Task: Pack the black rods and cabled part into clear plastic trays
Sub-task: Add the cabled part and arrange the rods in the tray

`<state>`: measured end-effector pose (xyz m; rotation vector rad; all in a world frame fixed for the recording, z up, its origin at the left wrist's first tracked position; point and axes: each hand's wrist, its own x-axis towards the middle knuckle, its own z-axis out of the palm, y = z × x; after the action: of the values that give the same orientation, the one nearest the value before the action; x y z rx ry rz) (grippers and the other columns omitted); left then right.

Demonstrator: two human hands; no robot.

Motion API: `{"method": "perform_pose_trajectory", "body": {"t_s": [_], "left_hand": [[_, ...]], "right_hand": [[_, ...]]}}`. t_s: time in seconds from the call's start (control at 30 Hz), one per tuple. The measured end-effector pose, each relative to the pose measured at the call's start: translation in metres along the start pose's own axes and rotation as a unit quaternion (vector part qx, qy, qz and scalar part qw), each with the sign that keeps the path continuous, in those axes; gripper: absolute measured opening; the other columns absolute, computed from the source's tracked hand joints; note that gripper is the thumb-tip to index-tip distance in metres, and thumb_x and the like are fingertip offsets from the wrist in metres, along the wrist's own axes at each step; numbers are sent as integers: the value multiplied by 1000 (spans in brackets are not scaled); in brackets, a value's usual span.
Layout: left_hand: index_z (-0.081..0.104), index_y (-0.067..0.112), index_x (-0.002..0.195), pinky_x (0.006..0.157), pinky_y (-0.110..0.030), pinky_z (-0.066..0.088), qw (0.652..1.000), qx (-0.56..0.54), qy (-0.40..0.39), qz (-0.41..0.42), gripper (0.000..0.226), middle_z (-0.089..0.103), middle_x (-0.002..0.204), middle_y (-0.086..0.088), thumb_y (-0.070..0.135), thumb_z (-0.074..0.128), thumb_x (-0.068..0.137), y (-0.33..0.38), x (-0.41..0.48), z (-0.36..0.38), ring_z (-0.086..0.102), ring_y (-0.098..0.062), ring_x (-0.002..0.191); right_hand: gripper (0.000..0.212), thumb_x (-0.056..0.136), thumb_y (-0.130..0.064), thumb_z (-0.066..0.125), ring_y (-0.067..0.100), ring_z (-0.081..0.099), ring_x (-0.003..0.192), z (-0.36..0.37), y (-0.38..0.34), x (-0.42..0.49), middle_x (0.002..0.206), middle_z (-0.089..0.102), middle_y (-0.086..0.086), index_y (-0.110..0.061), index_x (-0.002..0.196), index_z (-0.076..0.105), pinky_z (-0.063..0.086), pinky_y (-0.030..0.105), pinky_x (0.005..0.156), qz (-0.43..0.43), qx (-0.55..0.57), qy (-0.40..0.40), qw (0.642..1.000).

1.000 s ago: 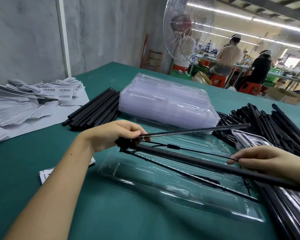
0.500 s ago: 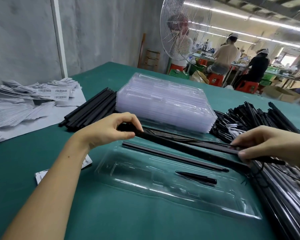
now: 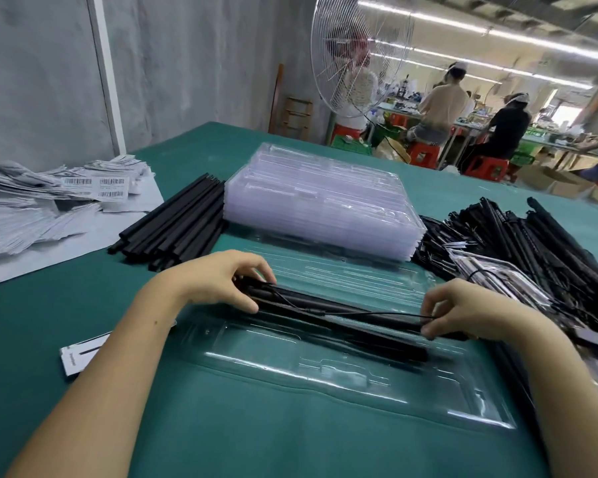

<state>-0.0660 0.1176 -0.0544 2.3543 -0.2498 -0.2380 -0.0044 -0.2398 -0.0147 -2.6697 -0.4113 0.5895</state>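
A clear plastic tray lies open on the green table in front of me. Across its far half lies a black rod with a thin black cable running along it. My left hand grips the rod's left end with curled fingers. At the right end, my right hand pinches the cable and rod. A second dark rod lies in the tray just below them, blurred.
A stack of clear trays stands behind the open tray. A bundle of black rods lies to its left, and a heap of cabled black parts to the right. Barcode labels pile at far left. A paper slip lies beside my left forearm.
Both hands have brought the rod and cable down toward me onto the tray. My right hand has shifted left to the rod's right end.
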Motion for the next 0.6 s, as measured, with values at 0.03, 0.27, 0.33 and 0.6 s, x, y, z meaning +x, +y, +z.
{"method": "perform_pose_trajectory", "body": {"t_s": [0.03,0.27,0.33,0.6], "left_hand": [[62,45,99,92,-15,38,1000,16,-7,3,40,61,112,20,20,80,74,0,1,1,50,12,108],[68,45,98,93,-24,43,999,24,-23,-12,34,64,104,28,25,81,74,-5,3,2,54,-1,105],[68,50,96,94,-28,45,1000,10,-25,-4,30,65,105,22,29,78,76,-4,4,3,58,-6,104],[61,49,92,96,-33,44,996,85,-15,3,20,57,105,16,35,71,82,-3,13,14,53,-5,101]], "right_hand": [[17,73,-17,79,1,42,37,4,1,2,59,64,-3,-16,71,63,30,14,37,2,-7,-2,1000],[21,71,-21,81,-8,44,39,18,0,-1,57,55,-12,-23,64,61,30,7,41,-10,-52,9,999],[20,71,-20,81,-8,45,39,18,1,-3,56,54,-12,-22,64,62,31,8,41,-11,-41,5,999],[22,70,-26,81,1,50,63,30,5,-1,72,55,-10,-26,73,59,37,14,51,16,-75,78,994]]}}
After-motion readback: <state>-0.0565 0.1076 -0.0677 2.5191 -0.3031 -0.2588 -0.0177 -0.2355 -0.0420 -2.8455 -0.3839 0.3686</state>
